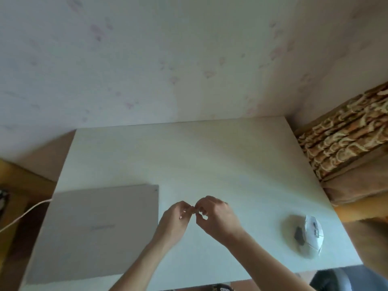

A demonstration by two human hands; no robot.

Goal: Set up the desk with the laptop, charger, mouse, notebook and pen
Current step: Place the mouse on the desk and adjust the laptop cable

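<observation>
A closed silver laptop (94,232) lies flat on the left of the white desk (210,160). A white charger cable (23,215) runs from its left edge off the desk. A white mouse (310,236) with a dark side patch sits at the right. My left hand (174,221) and my right hand (216,219) hover together over the desk's middle, just right of the laptop. Their fingertips meet and are curled. I cannot make out anything pinched between them. No notebook or pen is in view.
A pale wall with faint pink marks rises behind the desk. A sofa (346,139) with a brown and orange patterned cover stands at the right. Wooden flooring shows at the left. A dark chair part (336,280) sits at the bottom right.
</observation>
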